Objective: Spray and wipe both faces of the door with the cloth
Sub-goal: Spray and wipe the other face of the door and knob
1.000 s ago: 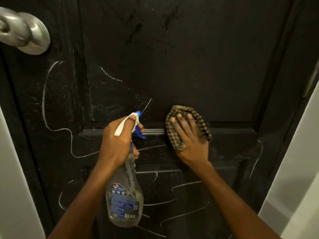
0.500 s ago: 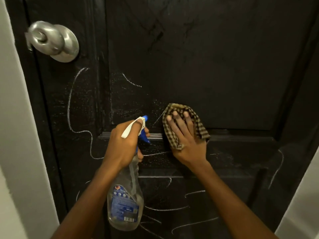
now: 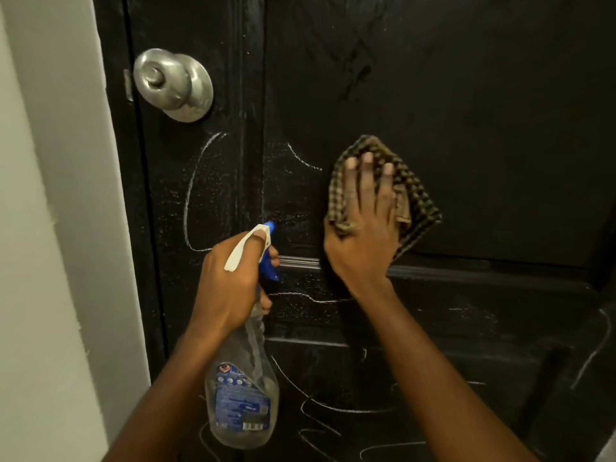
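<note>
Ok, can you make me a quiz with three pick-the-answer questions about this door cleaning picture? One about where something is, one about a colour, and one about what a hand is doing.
1. Where is the door knob compared with the cloth?
A) higher up and to the left
B) lower down and to the right
C) straight underneath

2. What colour is the trigger on the spray bottle?
A) red
B) blue
C) green

3. What is the right hand doing?
A) hanging free
B) turning the knob
C) pressing the cloth against the door

Answers:
1 A: the knob sits near the door's left edge, above the cloth.
2 B: blue plastic shows beside the left hand, which grips the bottle's neck.
3 C: its straight fingers lie spread over the checked cloth.
</note>
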